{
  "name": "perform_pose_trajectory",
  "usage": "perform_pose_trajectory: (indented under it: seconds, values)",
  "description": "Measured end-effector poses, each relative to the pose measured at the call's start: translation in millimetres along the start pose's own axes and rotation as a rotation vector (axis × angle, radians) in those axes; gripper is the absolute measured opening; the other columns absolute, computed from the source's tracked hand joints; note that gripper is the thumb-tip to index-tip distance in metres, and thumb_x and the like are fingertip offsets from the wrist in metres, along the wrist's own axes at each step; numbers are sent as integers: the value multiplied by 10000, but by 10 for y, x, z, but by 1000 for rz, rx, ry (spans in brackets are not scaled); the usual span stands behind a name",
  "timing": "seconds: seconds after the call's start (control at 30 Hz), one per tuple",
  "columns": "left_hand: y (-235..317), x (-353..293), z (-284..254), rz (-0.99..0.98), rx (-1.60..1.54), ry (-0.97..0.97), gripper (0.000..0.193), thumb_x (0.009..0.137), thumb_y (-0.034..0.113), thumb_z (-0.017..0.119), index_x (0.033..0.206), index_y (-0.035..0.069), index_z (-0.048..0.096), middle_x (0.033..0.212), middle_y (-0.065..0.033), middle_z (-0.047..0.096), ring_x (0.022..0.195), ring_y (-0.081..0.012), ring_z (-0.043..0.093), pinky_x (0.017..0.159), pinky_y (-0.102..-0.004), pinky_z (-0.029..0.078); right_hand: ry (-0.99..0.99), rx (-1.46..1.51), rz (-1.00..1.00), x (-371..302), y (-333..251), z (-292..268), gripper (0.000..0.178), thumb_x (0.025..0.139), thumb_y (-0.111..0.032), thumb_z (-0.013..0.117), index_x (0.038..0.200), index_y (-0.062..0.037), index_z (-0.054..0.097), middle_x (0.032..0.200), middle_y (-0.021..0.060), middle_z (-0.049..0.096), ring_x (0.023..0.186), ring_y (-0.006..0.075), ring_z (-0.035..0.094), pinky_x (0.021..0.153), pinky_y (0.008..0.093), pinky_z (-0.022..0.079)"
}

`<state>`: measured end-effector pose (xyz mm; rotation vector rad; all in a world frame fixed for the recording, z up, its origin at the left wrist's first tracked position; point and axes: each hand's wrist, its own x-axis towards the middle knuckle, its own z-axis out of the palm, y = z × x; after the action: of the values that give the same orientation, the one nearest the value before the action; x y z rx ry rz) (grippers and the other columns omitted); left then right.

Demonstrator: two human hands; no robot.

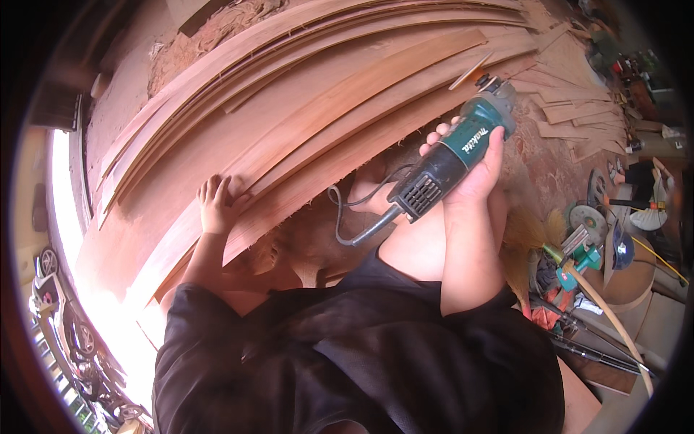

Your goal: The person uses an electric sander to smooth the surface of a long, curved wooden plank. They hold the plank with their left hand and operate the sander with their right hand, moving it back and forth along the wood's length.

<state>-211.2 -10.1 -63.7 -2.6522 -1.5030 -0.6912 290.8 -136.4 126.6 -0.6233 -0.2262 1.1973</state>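
Note:
In my right hand is a teal and black angle grinder, raised over my bent leg. My fingers and thumb wrap its body. The grinder's disc shows almost edge-on at the far end, with an orange part behind it. A dark power cord leaves its rear and loops down to the left. My left hand rests on a long reddish wooden plank, fingers somewhat apart and the thumb toward the right. Whether its fingertips curl over an edge is hard to see.
More long curved planks lie beyond. Thin wood offcuts are piled at the far right. A straw broom, grinding discs and assorted tools crowd the right side. Bicycles stand at the lower left, beside a bright opening.

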Motion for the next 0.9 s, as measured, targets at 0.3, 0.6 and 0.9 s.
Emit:
perform_pose_trajectory:
  seconds: [0.3,0.6,0.9]
  values:
    - [-96,-55,-7,-11,-30,-4,708,779,430,934,1350,85,699,1289,-136,678,1229,-354,623,1070,-504,435,67,18,34,-13,0,-152,741,1001,-763,532,1128,-38,622,1020,172,693,944,356,691,847,529,587]
    - [-242,-5,20,-132,75,-82,703,878,543,830,1417,126,658,1446,-109,628,1382,-343,555,1186,-609,376,138,-684,99,183,671,21,489,1010,-453,745,1211,-14,667,993,118,710,867,246,707,789,382,590]
    - [1581,530,-442,-698,-825,-475,673,1064,599,602,1358,1,695,1317,-202,741,1181,-353,740,1066,-526,542,-69,-1437,318,675,1998,303,621,823,-427,903,1159,67,731,997,174,759,848,234,741,739,386,588]
